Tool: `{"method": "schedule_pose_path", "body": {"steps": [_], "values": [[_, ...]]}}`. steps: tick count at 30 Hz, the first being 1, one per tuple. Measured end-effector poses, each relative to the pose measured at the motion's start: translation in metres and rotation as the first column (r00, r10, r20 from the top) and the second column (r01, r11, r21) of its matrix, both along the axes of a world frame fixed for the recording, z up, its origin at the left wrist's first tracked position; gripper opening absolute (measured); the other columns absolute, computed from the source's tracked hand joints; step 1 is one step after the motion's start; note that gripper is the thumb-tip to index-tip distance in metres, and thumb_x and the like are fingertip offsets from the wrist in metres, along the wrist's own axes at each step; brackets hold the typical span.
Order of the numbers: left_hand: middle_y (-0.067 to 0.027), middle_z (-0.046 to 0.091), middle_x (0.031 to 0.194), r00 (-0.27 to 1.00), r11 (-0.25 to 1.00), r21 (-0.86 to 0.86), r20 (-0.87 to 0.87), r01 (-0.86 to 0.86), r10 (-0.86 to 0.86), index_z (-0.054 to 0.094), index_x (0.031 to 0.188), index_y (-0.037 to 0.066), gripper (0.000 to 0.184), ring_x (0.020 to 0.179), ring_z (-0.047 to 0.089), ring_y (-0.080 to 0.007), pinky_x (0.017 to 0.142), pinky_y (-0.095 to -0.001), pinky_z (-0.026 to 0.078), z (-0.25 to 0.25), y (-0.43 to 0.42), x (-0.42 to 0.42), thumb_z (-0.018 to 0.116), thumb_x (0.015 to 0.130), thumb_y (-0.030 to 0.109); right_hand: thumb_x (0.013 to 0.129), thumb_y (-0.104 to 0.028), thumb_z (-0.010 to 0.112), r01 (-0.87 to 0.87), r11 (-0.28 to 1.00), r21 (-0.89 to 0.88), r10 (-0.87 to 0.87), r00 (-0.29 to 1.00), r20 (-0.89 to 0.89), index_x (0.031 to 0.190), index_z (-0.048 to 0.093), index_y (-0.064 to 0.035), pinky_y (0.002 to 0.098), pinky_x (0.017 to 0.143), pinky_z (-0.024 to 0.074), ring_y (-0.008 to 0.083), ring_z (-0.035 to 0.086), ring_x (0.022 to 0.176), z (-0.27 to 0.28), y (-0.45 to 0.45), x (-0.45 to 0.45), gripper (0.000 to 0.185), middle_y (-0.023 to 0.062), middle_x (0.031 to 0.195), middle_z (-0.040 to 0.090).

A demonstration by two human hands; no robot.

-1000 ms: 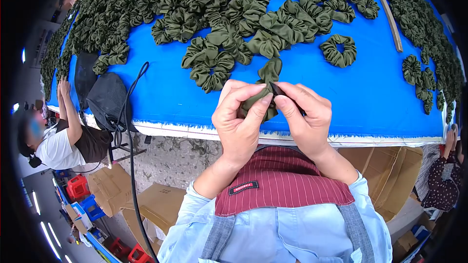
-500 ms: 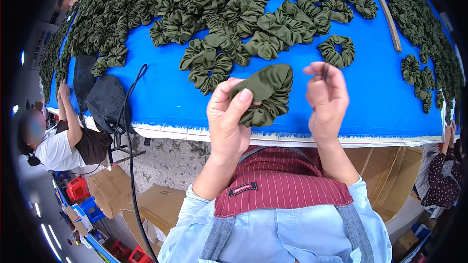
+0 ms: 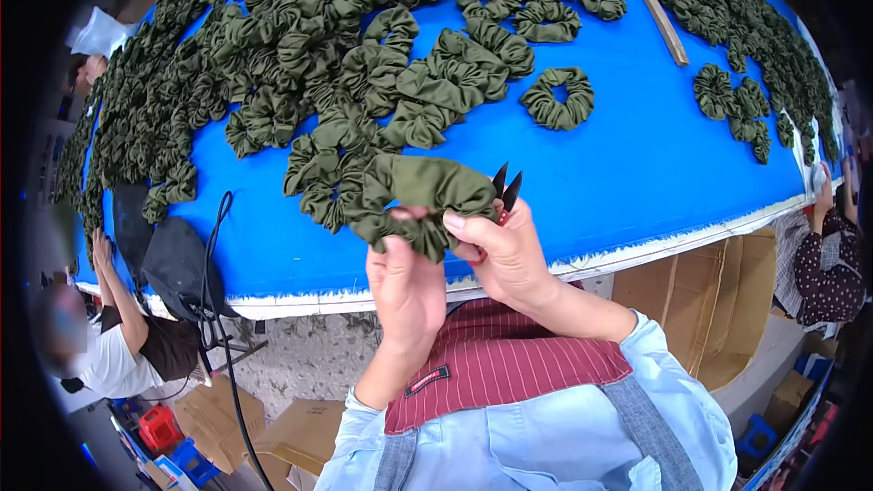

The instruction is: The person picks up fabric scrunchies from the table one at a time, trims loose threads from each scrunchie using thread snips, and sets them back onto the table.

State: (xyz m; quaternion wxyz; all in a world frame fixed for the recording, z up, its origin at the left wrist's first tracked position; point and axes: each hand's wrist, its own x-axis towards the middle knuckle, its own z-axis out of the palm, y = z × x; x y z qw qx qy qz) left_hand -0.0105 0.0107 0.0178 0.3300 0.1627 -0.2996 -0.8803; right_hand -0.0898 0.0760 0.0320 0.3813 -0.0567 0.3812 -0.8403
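A dark green fabric scrunchie (image 3: 426, 184) is held up between my two hands above the table's near edge. My left hand (image 3: 405, 286) grips its lower left part, with the thumb in front. At the right side of the ring, my right hand (image 3: 511, 255) pinches the gathered cloth between thumb and fingers. Thread snips (image 3: 509, 189) sit in that same hand, their dark blades pointing up and a bit of red handle showing. Just beyond, more green scrunchies (image 3: 341, 150) lie in a heap, and a single scrunchie (image 3: 557, 98) rests apart on the blue cloth.
Blue cloth (image 3: 637, 164) with a frayed edge covers the table. A wooden strip (image 3: 650, 5) divides the piles. A black bag (image 3: 182, 259) and cable (image 3: 218, 245) are at left. People work at both sides; cardboard boxes (image 3: 696, 300) stand below.
My right hand has come in from the right and now pinches the scrunchie, with snips showing in it. The scrunchie has turned and its ring is spread open. The view has shifted.
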Motion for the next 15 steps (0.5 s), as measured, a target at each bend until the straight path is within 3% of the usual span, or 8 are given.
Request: {"method": "schedule_pose_path", "body": {"steps": [3, 5, 6, 8, 9, 11, 13, 15], "values": [[-0.0074, 0.058, 0.088, 0.968, 0.971, 0.176, -0.219, 0.161, -0.121, 0.049, 0.111, 0.005, 0.025, 0.09, 0.054, -0.017, 0.087, -0.0321, 0.041, -0.005, -0.017, 0.009, 0.044, 0.094, 0.022, 0.077, 0.0, 0.058, -0.127, 0.989, -0.075, 0.137, 0.977, 0.164, 0.095, 0.056, -0.0052, 0.0154, 0.039, 0.0277, 0.0062, 0.049, 0.054, -0.002, 0.002, -0.005, 0.019, 0.0057, 0.072, 0.059], [-0.0053, 0.059, 0.09, 0.986, 0.956, 0.247, -0.1, 0.157, -0.136, 0.052, 0.104, 0.009, 0.025, 0.071, 0.053, -0.015, 0.085, -0.032, 0.04, -0.022, -0.04, 0.031, 0.045, 0.094, 0.031, 0.078, -0.004, 0.057, -0.114, 0.99, -0.078, 0.125, 0.98, 0.152, 0.096, 0.054, -0.0065, 0.0151, 0.04, 0.0284, 0.0072, 0.05, 0.054, -0.001, 0.018, -0.023, 0.018, 0.0062, 0.07, 0.058], [-0.0053, 0.059, 0.09, 0.984, 0.955, 0.245, -0.099, 0.166, -0.145, 0.052, 0.104, 0.009, 0.025, 0.071, 0.053, -0.015, 0.085, -0.032, 0.04, -0.02, -0.049, 0.046, 0.045, 0.094, 0.031, 0.078, -0.004, 0.057, -0.104, 0.991, -0.08, 0.116, 0.982, 0.153, 0.096, 0.054, -0.0065, 0.0151, 0.04, 0.0284, 0.0072, 0.05, 0.054, 0.003, 0.029, -0.031, 0.018, 0.0062, 0.07, 0.058], [-0.0028, 0.057, 0.08, 0.997, 0.998, -0.037, 0.062, -0.045, 0.047, 0.051, 0.097, 0.009, 0.021, 0.057, 0.046, -0.0112, 0.076, -0.029, 0.043, -0.014, -0.063, 0.065, 0.045, 0.093, 0.029, 0.077, -0.004, 0.057, -0.189, 0.959, -0.212, 0.24, 0.938, 0.251, 0.098, 0.053, -0.0075, 0.0157, 0.041, 0.0286, 0.007, 0.048, 0.051, 0.014, 0.047, -0.045, 0.021, 0.0036, 0.067, 0.056], [-0.0028, 0.057, 0.08, 0.998, 0.999, -0.037, 0.055, -0.036, 0.038, 0.051, 0.097, 0.009, 0.021, 0.057, 0.046, -0.0112, 0.076, -0.029, 0.043, -0.008, -0.062, 0.06, 0.045, 0.093, 0.029, 0.077, -0.004, 0.059, -0.249, 0.953, -0.172, 0.276, 0.949, 0.154, 0.098, 0.053, -0.0072, 0.0161, 0.042, 0.0299, 0.0067, 0.048, 0.051, 0.015, 0.046, -0.042, 0.022, 0.0023, 0.065, 0.055], [-0.0033, 0.056, 0.081, 0.978, 0.969, -0.233, 0.207, 0.083, -0.034, 0.049, 0.099, 0.008, 0.017, 0.053, 0.047, -0.0112, 0.063, -0.0229, 0.043, 0.01, -0.051, 0.051, 0.048, 0.091, 0.022, 0.076, -0.004, 0.06, -0.299, 0.947, -0.117, 0.307, 0.95, 0.053, 0.099, 0.053, -0.007, 0.0166, 0.043, 0.0313, 0.0063, 0.048, 0.051, 0.019, 0.041, -0.031, 0.024, 0.0011, 0.062, 0.054], [-0.0038, 0.055, 0.082, 0.935, 0.885, -0.406, 0.345, 0.227, -0.081, 0.047, 0.101, 0.006, 0.016, 0.049, 0.048, -0.0113, 0.051, -0.0168, 0.043, 0.021, -0.044, 0.038, 0.051, 0.088, 0.016, 0.075, 0.001, 0.063, -0.446, 0.83, 0.336, 0.541, 0.791, -0.285, 0.1, 0.055, -0.0046, 0.0194, 0.044, 0.035, 0.0045, 0.046, 0.05, 0.025, 0.035, -0.024, 0.027, 0.0025, 0.064, 0.057], [-0.0045, 0.056, 0.084, 0.94, 0.891, -0.376, 0.315, 0.254, -0.135, 0.047, 0.101, 0.006, 0.016, 0.051, 0.049, -0.0114, 0.051, -0.0175, 0.043, 0.019, -0.041, 0.029, 0.051, 0.087, 0.013, 0.075, 0.0, 0.064, -0.393, 0.848, 0.356, 0.505, 0.802, -0.318, 0.099, 0.057, -0.0046, 0.0189, 0.045, 0.0355, 0.0042, 0.046, 0.051, 0.018, 0.033, -0.024, 0.025, 0.0023, 0.065, 0.058]]}}
